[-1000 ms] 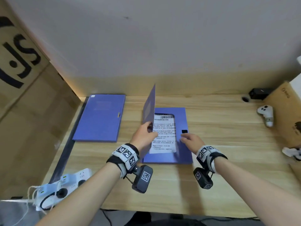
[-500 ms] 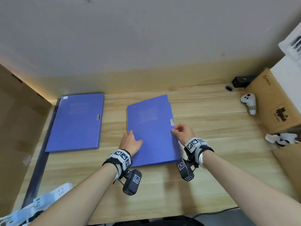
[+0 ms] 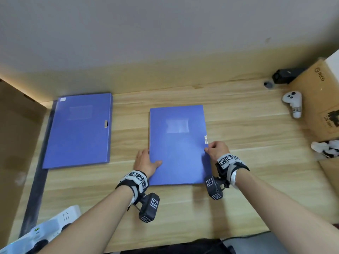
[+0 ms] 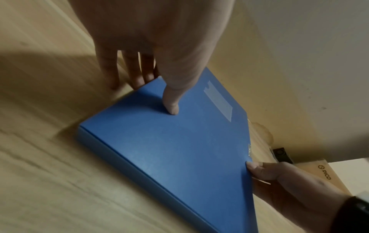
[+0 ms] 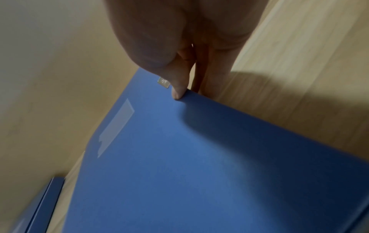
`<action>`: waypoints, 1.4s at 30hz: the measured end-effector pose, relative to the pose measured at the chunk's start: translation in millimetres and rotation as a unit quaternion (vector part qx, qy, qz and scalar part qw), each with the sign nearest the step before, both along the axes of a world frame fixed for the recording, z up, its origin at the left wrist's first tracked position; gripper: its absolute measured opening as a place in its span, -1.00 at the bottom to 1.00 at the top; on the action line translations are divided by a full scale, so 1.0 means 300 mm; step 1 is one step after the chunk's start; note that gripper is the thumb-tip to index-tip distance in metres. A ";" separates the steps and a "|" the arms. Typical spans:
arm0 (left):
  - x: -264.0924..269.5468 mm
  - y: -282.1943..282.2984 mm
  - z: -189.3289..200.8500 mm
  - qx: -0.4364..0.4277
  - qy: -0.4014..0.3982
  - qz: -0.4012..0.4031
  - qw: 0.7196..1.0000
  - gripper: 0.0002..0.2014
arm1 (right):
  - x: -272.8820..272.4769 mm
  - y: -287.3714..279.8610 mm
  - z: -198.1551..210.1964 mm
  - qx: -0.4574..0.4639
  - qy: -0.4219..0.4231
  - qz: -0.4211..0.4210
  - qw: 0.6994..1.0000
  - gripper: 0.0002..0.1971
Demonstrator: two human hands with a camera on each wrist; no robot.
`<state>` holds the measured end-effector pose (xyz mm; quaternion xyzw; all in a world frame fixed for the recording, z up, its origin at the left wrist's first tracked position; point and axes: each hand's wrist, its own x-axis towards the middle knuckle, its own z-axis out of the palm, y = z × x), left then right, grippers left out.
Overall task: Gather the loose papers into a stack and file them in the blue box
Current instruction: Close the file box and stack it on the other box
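Blue box (image 3: 177, 145), its lid closed flat, lies at the middle of the wooden counter (image 3: 238, 189) between the person's two hands. At the near left, the left hand (image 3: 145, 163) grips the box's left edge, thumb (image 4: 171, 100) pressed on the lid and fingers (image 4: 137, 75) reaching down along the side. On the opposite side, the right hand (image 3: 216, 149) pinches the box's right edge just below the metal clasp (image 3: 206, 139), thumb (image 5: 179, 89) on top, fingers curled beneath. A white power strip (image 3: 47, 233) sits at the near left corner. Farther left, a second blue file box (image 3: 78, 131) lies closed, well apart from the first. Toward the far right, a white controller (image 3: 293, 103) rests beside a cardboard box (image 3: 319, 99), with a black device (image 3: 286, 76) against the wall.
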<state>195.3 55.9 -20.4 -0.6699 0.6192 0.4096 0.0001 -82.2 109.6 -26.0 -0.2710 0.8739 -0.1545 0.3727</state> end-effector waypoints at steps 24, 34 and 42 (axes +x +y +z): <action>0.343 -0.131 0.169 -0.018 0.328 0.256 0.909 -0.65 | 0.364 -0.216 0.020 -0.239 -0.122 -0.066 0.961 -0.73; 0.791 -0.313 0.187 -0.100 0.294 0.331 0.891 -0.64 | 0.836 -0.518 0.024 -0.248 -0.191 0.036 0.949 -0.76; 0.997 -0.490 0.180 -0.088 0.255 0.308 0.912 -0.58 | 1.049 -0.611 -0.001 -0.209 -0.258 0.079 0.940 -0.49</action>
